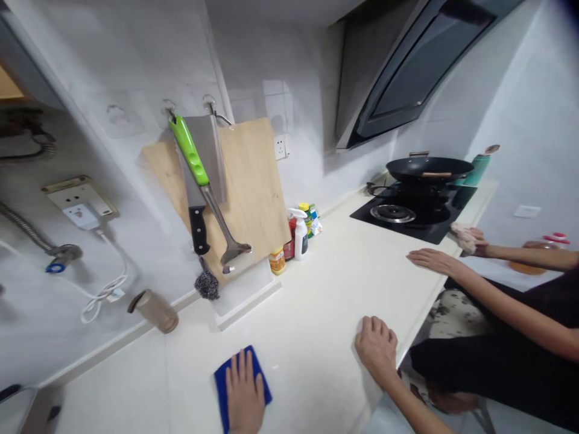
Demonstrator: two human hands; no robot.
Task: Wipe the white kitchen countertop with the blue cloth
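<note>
My left hand [245,395] lies flat on a folded blue cloth [221,386] on the white countertop [312,319], its fingers stretched out and a little spread. The cloth shows around the fingers on both sides. Farther right, my right hand [376,346] rests on the counter near its front edge. Its fingers are curled in, and no object shows in it. Left of the cloth, a brownish translucent cup [156,310] leans by the wall.
A co-worker at the right has one hand [432,261] flat on the counter and a pale rag [463,237] in the other. Beyond are a cooktop [407,211] and wok [427,169]. Knives, a green-handled peeler [192,154] and a cutting board [253,187] hang above a spray bottle [300,238].
</note>
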